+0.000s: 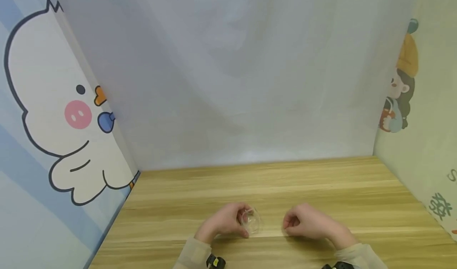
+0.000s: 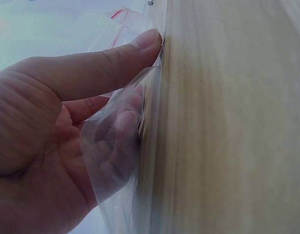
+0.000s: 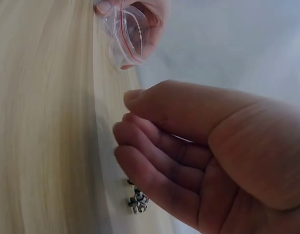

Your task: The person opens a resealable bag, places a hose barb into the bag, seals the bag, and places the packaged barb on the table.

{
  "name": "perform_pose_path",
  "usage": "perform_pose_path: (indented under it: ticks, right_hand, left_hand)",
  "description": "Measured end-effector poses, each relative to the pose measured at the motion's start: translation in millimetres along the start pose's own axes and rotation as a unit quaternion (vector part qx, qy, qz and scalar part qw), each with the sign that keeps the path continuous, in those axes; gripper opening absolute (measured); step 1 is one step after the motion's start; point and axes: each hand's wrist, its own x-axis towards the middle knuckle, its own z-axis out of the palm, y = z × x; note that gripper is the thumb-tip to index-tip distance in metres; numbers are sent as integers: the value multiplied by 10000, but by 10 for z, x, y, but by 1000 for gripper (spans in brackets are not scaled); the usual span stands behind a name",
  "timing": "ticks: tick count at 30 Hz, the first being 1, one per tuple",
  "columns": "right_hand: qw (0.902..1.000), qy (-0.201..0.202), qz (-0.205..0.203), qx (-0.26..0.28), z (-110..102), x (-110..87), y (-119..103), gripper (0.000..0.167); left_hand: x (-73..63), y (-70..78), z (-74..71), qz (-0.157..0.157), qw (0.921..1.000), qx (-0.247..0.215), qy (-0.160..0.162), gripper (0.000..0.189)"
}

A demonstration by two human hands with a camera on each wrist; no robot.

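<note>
My left hand (image 1: 228,220) grips a small clear zip bag (image 1: 254,222) low over the wooden table. In the left wrist view the thumb lies along the plastic and the other fingers show through it. A red seal line runs by the bag's rounded mouth, seen in the right wrist view. To the right of the bag, apart from it, is my right hand (image 1: 310,222), its fingers loosely bent and thumb tip near the index fingertip; nothing shows between them. Beyond those fingers lies a little cluster of small metal pieces (image 3: 138,201), partly hidden by the hand.
The wood-grain table (image 1: 185,193) ends at a grey-white curtain (image 1: 228,82) at the back. A panel with a cartoon duck (image 1: 46,102) borders the left side, a pale green printed panel (image 1: 421,162) the right. One tiny metal piece (image 2: 150,3) shows at the left wrist view's top.
</note>
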Motion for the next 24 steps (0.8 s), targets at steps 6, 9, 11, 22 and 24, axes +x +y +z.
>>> perform_pose_path:
  ticks: [6, 9, 11, 22, 24]
  right_hand:
    - [9997, 194, -110, 57, 35, 98, -49, 9]
    - [9993, 329, -187, 30, 78, 147, -76, 9]
    - [9989, 409, -222, 67, 111, 185, -94, 8]
    - [9974, 649, -174, 272, 216, 344, -158, 8]
    - [9967, 710, -232, 304, 230, 357, -160, 7]
  left_hand:
    - [23, -12, 0, 29, 10000, -56, -5, 60]
    - [30, -26, 8, 26, 10000, -58, -20, 61]
    - [35, -37, 13, 16, 10000, -89, -27, 61]
    - [29, -38, 4, 17, 9999, -132, -44, 61]
    - [33, -37, 2, 13, 9999, -106, -50, 61]
